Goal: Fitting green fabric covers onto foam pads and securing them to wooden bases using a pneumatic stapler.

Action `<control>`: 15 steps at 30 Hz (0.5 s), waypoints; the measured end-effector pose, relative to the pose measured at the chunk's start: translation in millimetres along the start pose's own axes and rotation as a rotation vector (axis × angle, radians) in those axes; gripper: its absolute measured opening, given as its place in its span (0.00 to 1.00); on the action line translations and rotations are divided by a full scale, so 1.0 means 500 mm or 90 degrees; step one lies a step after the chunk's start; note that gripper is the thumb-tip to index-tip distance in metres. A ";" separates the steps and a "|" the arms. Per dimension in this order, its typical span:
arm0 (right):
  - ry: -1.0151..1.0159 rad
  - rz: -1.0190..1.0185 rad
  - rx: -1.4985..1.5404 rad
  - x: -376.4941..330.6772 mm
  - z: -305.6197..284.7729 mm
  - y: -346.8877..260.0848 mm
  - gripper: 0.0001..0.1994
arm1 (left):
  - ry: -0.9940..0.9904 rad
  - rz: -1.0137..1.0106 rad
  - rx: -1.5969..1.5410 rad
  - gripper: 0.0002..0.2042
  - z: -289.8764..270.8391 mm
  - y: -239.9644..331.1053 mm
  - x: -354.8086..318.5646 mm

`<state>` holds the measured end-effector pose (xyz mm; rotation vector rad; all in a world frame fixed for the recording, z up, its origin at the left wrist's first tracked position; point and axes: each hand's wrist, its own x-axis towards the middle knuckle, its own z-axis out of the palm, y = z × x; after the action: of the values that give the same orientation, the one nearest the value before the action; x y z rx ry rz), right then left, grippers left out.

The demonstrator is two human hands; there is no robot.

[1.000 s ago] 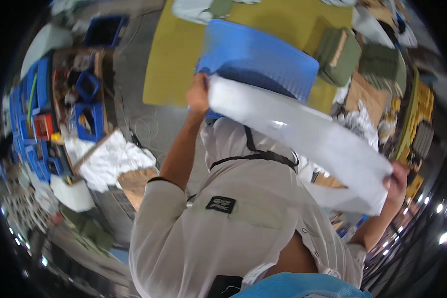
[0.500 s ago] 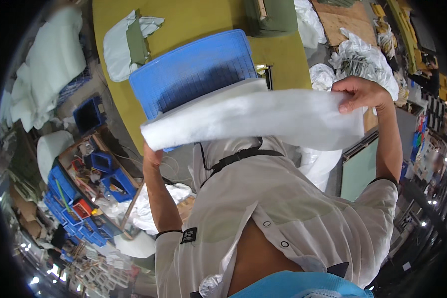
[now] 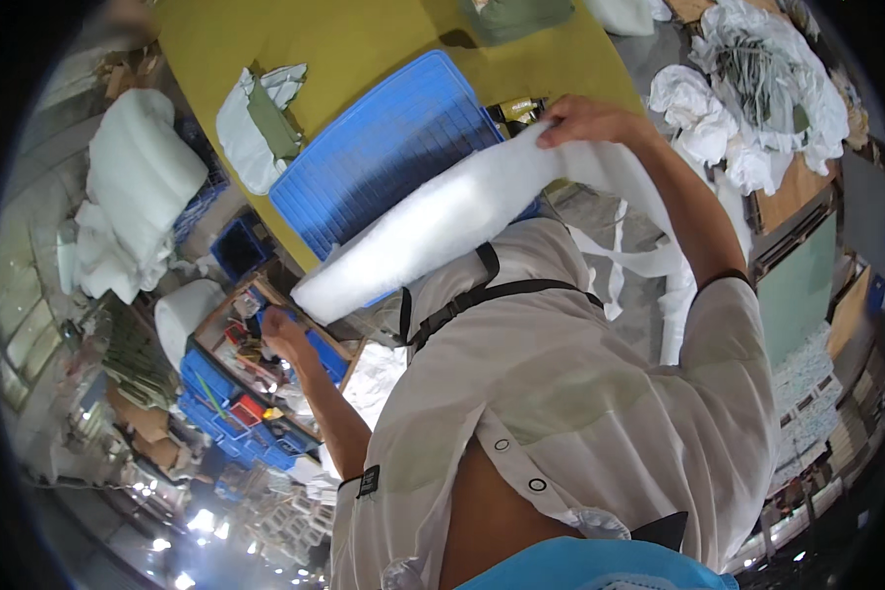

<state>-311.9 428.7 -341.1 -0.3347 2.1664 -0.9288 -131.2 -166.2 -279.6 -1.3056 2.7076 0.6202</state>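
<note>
A long white strip of soft wadding (image 3: 433, 221) lies slantwise in front of me, across the near edge of a blue plastic crate (image 3: 379, 147). My right hand (image 3: 592, 123) pinches the strip's upper edge near the crate's right corner. From there more white material hangs to the right, under my right forearm. My left hand (image 3: 285, 334) is off the strip, just left of its free lower end, with the thumb apart and nothing seen in it. The crate stands tilted at the yellow-green table (image 3: 354, 29); the strip hides its near side.
White and green fabric pieces (image 3: 256, 123) lie on the table left of the crate. A wooden-framed bench with blue bins (image 3: 226, 413) stands at lower left. White wadding (image 3: 147, 152) is piled at far left. White bags (image 3: 772, 88) lie at right, near a pale green board (image 3: 796, 285).
My left hand has let go of the strip's left end and moved left and down. My right hand has moved left and up with the strip, which now slants more. The view has turned.
</note>
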 end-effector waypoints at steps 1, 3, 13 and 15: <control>0.007 -0.021 0.034 0.013 0.024 0.008 0.29 | 0.170 0.125 -0.113 0.13 -0.003 0.062 -0.022; -0.093 -0.009 0.167 0.041 0.062 0.024 0.26 | 0.143 0.339 -0.129 0.12 -0.022 0.200 -0.089; 0.037 -0.073 0.308 0.124 0.255 0.084 0.20 | -0.849 0.974 0.665 0.21 0.301 0.731 -0.370; 0.081 -0.076 0.282 0.130 0.277 0.084 0.19 | -0.893 0.868 0.906 0.25 0.369 0.747 -0.378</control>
<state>-254.6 354.9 -469.5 -0.1905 1.9965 -1.4950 -316.5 252.0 -282.8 1.0211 1.4440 -0.3773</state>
